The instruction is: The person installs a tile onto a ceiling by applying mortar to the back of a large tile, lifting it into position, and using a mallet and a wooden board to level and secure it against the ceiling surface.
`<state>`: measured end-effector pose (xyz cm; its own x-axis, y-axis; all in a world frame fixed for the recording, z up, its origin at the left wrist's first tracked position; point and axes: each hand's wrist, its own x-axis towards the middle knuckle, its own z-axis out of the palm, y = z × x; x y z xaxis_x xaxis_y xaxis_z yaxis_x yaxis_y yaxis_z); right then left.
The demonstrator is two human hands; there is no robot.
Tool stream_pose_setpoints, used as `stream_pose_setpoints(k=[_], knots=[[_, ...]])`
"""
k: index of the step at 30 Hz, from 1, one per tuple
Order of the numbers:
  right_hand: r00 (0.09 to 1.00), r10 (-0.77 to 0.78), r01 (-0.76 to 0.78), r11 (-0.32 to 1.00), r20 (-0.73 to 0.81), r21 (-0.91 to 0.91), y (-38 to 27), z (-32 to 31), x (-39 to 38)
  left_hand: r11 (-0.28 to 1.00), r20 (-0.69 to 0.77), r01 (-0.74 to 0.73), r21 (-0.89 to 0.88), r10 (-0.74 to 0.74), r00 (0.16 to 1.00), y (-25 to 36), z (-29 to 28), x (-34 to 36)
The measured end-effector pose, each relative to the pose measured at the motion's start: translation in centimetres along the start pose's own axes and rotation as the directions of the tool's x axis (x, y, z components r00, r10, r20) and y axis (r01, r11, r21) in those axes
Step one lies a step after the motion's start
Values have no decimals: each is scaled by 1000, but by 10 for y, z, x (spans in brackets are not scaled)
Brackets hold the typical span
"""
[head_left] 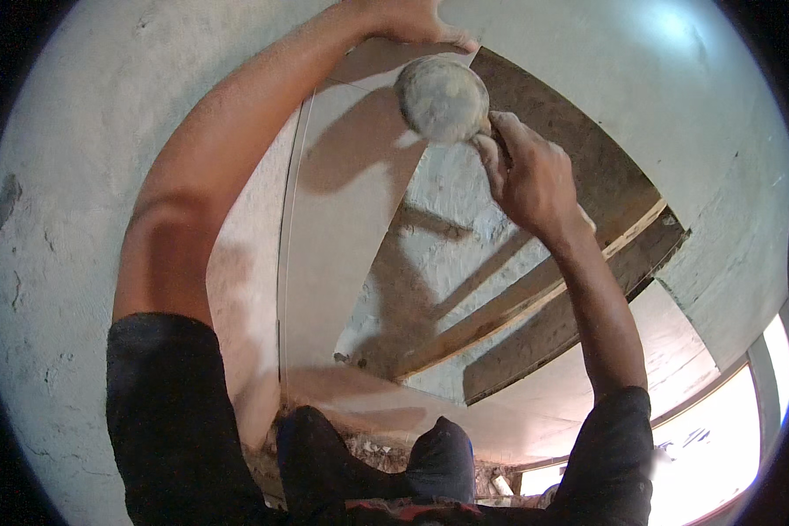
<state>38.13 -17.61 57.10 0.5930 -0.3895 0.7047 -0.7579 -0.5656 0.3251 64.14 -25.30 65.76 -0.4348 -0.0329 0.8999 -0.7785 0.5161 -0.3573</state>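
My right hand point(535, 175) is closed around the short handle of a mallet, its round, grey, worn head point(443, 98) turned toward me. The mallet head hangs in front of the upper end of a long pale tile point(351, 197), and I cannot tell whether it touches. At the top, my left hand point(416, 22) lies against that tile's far corner with its fingers stretched out. Beside the tile is an untiled patch point(465, 210) of rough grey mortar, crossed by a wooden batten point(491, 329).
Grey plastered wall point(48, 263) borders the work at the left and above. More pale tiles point(675, 329) lie at the lower right, near a bright window opening point(719, 430). My dark-clad knees point(443, 456) show at the bottom, with rubble point(377, 454) beyond them.
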Motion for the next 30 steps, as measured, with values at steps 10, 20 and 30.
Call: stream_pose_setpoints(k=[10,20,30], knots=[[999,-27,26,999,-36,-42,9,2,-1,1000,-21,-2,13,3,1000,-3,4,1],[997,-25,27,999,-68,20,10,4,-1,1000,-23,-17,2,17,1000,-3,4,1],[990,-79,86,995,-117,57,16,0,-3,983,-56,128,-133,-136,989,-1,6,-4]])
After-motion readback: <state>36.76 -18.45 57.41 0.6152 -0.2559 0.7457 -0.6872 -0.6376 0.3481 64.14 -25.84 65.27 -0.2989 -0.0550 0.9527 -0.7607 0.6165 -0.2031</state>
